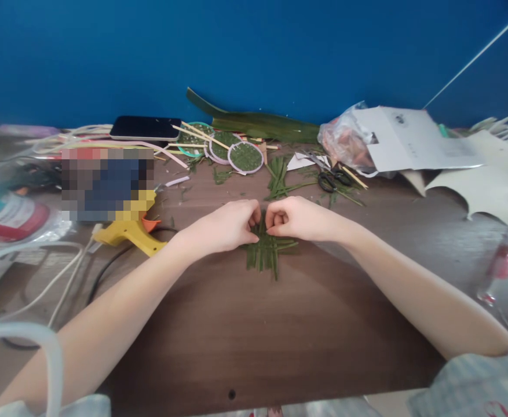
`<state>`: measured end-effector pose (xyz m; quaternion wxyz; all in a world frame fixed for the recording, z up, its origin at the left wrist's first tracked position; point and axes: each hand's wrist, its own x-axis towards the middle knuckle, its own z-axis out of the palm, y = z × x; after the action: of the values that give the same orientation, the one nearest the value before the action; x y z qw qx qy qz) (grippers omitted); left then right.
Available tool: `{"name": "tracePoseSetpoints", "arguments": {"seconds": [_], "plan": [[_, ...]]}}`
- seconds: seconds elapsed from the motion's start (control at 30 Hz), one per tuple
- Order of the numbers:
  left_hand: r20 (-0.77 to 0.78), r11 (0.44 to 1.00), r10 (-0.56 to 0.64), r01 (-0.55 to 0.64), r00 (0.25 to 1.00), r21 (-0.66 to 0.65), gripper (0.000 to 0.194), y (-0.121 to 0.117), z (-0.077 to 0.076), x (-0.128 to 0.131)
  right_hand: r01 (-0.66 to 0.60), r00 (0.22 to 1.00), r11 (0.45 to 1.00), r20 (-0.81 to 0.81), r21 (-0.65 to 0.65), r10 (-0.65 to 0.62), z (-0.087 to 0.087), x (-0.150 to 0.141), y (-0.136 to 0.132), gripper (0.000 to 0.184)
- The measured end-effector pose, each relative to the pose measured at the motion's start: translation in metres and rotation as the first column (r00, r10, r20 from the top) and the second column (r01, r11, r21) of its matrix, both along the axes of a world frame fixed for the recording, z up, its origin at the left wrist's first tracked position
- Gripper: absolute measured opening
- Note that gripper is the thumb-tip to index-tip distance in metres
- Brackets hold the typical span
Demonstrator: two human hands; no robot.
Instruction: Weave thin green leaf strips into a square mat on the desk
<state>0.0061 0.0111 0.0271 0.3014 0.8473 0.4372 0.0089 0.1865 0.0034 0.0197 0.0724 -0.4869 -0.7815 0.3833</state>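
Note:
Crossed green leaf strips (262, 255), woven into a small mat, lie on the brown table in front of me. My left hand (235, 225) is at the mat's far left part, thumb and fingers pinched together on a strip. Close beside it, my right hand (295, 219) has its fingers curled in, pinching at the mat's far right part. The fingertips partly hide the strips between them. Just beyond my hands is a loose pile of cut leaf strips (276, 179). Black-handled scissors (328, 178) rest to the right of that pile.
Round green-filled discs (245, 157) with thin sticks lie at the back, near a phone (145, 128) and a long leaf (266, 124). A yellow glue gun (132, 229) and cables are left. A white paper box (419, 139) and plastic bag (344, 136) stand back right.

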Motion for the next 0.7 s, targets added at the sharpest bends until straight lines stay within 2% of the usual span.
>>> {"name": "tracePoseSetpoints", "arguments": {"seconds": [0.2, 0.33, 0.5, 0.7], "plan": [[0.008, 1.0, 0.021, -0.021, 1.0, 0.0, 0.019, -0.003, -0.001, 0.002, 0.017, 0.997, 0.999, 0.076, 0.027, -0.019, 0.007, 0.001, 0.0, 0.008], [-0.025, 0.999, 0.028, -0.027, 0.999, 0.045, 0.016, -0.004, -0.002, 0.001, 0.038, 0.985, 0.999, 0.166, 0.012, -0.04, 0.012, 0.005, 0.0, 0.015], [-0.029, 0.996, 0.017, -0.014, 0.999, 0.088, 0.014, -0.007, -0.003, 0.001, -0.033, 0.971, 0.997, 0.234, -0.063, 0.047, 0.021, 0.012, 0.003, 0.019], [-0.012, 0.997, -0.038, 0.039, 0.999, 0.073, 0.011, -0.007, -0.002, 0.003, -0.101, 0.97, 0.988, 0.208, -0.119, 0.124, 0.021, 0.017, 0.007, 0.015]]}}
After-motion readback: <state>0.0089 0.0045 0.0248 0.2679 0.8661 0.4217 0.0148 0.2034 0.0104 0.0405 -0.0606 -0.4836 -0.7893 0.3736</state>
